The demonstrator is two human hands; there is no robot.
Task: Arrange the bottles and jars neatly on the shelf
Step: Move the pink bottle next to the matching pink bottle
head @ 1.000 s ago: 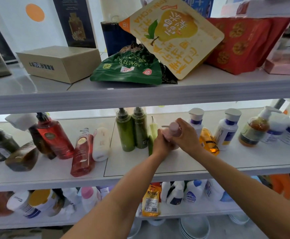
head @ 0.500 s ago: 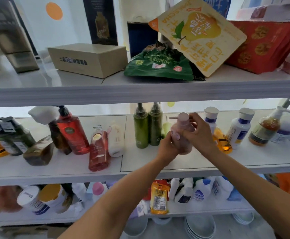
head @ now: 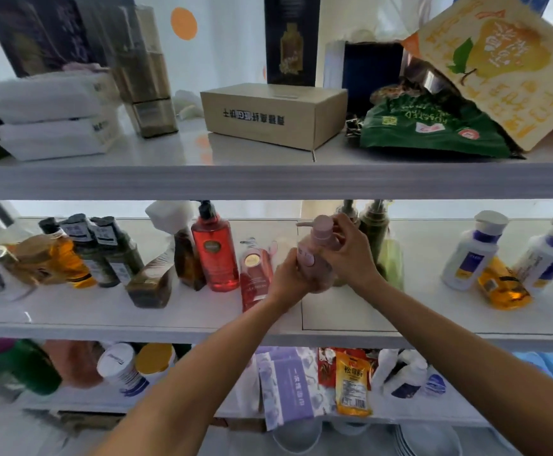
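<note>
The pink pump bottle (head: 314,255) is upright over the middle of the shelf (head: 433,324), near its front edge. Whether its base touches the board cannot be told. The left hand (head: 289,277) grips the lower body with its fingers curled round it. The right hand (head: 347,255) wraps the shoulder just under the pump head.

The bottle looks like smooth, stiff plastic, probably fairly light and a little slippery. The body is the safe place to hold. The pump spout sticks out to the left and could snag or be pressed down.

Just to the left, a small red bottle (head: 256,274) leans and a tall red bottle (head: 215,255) stands. Two green bottles (head: 375,232) stand close behind the hands. Bare shelf lies to the right, before the white bottles (head: 469,251) and a tipped orange bottle (head: 502,284).
</note>
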